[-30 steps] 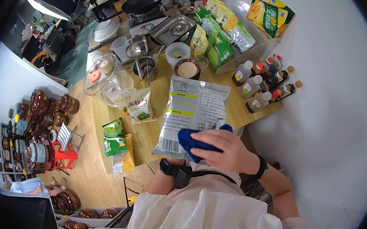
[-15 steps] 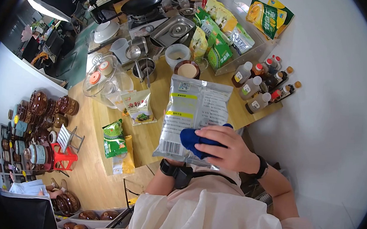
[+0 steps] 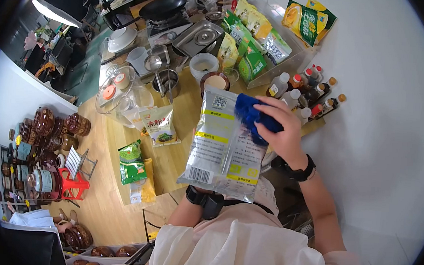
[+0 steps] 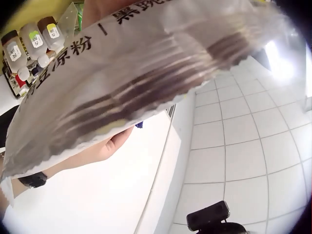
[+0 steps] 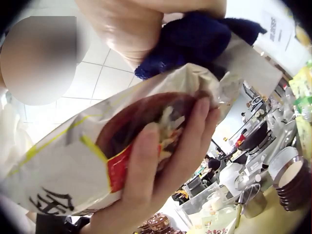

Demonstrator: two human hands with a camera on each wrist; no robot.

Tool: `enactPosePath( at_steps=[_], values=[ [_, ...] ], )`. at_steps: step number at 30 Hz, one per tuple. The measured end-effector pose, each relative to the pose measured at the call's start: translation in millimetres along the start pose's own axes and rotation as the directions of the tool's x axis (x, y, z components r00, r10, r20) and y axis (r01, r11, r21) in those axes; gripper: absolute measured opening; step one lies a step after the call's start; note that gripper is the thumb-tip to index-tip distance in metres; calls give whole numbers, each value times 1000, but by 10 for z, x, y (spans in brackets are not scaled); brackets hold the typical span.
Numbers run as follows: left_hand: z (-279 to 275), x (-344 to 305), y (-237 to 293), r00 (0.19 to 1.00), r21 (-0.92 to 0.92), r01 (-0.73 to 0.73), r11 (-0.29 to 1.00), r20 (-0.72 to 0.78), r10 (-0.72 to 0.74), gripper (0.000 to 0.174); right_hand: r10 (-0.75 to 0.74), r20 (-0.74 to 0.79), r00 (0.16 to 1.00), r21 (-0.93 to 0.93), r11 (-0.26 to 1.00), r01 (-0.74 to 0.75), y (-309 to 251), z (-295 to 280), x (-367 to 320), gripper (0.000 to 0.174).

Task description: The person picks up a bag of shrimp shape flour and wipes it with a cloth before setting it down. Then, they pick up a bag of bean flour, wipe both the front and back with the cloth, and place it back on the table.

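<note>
A silver bag (image 3: 211,152), its printed back with barcode facing up, is held over the table's front edge. My left hand (image 5: 144,195) grips it from beneath; the right wrist view shows those fingers across the bag's picture side (image 5: 73,146), and the head view mostly hides them. With curled fingers my right hand (image 3: 285,133) holds a bunched dark blue cloth (image 3: 253,117) against the bag's upper right part. In the left wrist view the bag (image 4: 146,73) covers much of the frame, with my right hand (image 4: 105,150) partly behind it.
Beyond the bag stand a brown bowl (image 3: 215,82), white tubs (image 3: 203,64) and a metal pot (image 3: 166,81). Sauce bottles (image 3: 278,84) and a clear bin of packets are at the right. More packets (image 3: 160,126) and a glass lid (image 3: 120,98) lie at the left.
My right hand and the cloth have moved up from the bag's lower right to its upper right, uncovering the lower print. The bag has turned slightly; my left hand keeps hold of it.
</note>
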State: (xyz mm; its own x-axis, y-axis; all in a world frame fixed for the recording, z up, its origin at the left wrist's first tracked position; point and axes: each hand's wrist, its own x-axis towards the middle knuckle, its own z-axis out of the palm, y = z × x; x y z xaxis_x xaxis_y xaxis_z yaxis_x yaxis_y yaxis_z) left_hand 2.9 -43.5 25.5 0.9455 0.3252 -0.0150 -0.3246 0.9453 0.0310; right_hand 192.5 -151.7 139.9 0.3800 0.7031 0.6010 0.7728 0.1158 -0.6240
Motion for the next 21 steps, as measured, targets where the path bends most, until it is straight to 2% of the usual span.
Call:
enactPosePath(
  at_steps=[5,8,12,17,21],
  values=[
    [46,2,-9,1000,-64,18,998,6,-18,59,29,-90,996,-26,999,-32,129,-33,104,32],
    [76,8,-9,1000,-91,14,996,16,-13,60,69,-95,993,33,997,-66,198,-49,119,31],
    [133,12,-11,999,-106,-9,994,31,12,61,28,-55,998,113,993,-22,266,-31,80,33],
    [132,18,41,996,-138,65,988,-55,-74,65,66,20,998,149,986,-68,216,-8,38,41],
    [37,27,50,997,-126,66,990,-38,-71,65,89,92,992,74,993,-96,112,-21,38,45]
  ],
)
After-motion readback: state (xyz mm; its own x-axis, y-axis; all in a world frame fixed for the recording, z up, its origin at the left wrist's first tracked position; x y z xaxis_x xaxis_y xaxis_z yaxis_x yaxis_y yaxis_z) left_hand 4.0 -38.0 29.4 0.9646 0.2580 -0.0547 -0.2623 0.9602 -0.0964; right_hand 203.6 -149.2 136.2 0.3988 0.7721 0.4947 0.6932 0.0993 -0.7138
